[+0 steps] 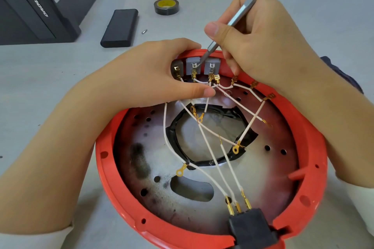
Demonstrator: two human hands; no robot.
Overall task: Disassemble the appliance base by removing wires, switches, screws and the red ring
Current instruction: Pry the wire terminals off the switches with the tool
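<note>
The appliance base lies upside down on the table: a red ring round a scorched metal plate. White wires with gold terminals cross the plate toward a black plug block at the near rim. Two grey switches sit at the far rim. My left hand grips the far rim beside the switches, thumb over the wires. My right hand holds a grey metal screwdriver, its tip on the left grey switch.
A roll of black tape with a yellow core, a black rectangular case and a small loose bit lie on the grey table beyond the base. A black computer tower stands at the far left.
</note>
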